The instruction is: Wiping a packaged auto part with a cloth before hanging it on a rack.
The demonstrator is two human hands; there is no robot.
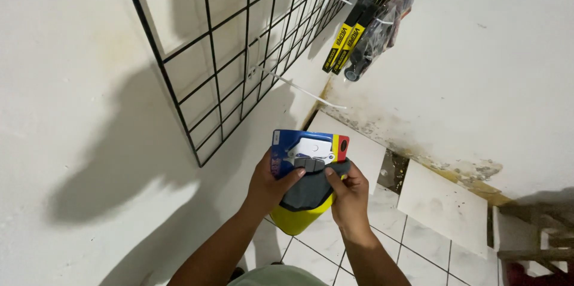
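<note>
Both forearms enter from the bottom centre of the frame. Left hand (270, 181) grips the left edge of a blister pack (308, 175), thumb pressed across its front. Right hand (348, 197) clasps the right edge, thumb on the dark grey part sealed in the pack. Pack position: centre of the frame, upright, blue and red card at top, yellow at bottom. Black wire grid panel (239, 41) hangs on the white wall (72, 112), upper left. Packaged goods (373, 14) hang from pegs, upper right. Tiled floor (430, 226) lies lower right.

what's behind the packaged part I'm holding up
Behind the blister pack, held by the left hand and right hand, lie white floor tiles and the wall base. Its backing card hides whatever lies directly behind it.
</note>
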